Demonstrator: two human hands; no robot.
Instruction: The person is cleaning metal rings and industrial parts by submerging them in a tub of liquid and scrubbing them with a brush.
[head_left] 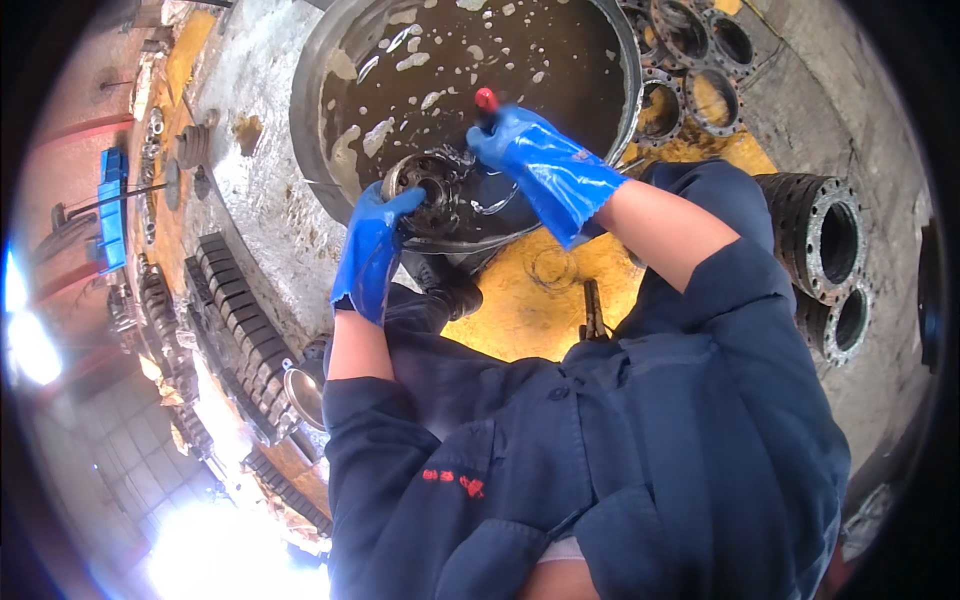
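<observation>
Dark, round metal flange (425, 178) sits in my blue-gloved left hand (376, 235), fingers curled on its rim. Ahead and right, my blue-gloved right hand (515, 145) is closed round a red-tipped handle (486, 99). Beneath them, brown liquid (530, 60) lies in a grey metal basin (307, 120); behind, red lettering (453, 481) on my navy jacket (640, 430) is unreadably small.

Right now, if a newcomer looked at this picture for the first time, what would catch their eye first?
Probably the bright blue gloves over the large round basin of brown, foamy water. At its near edge the left grip holds a round metal part, while the right grip holds a red-ended tool. Next, perhaps, the stacked metal rings on the floor at the right.
</observation>
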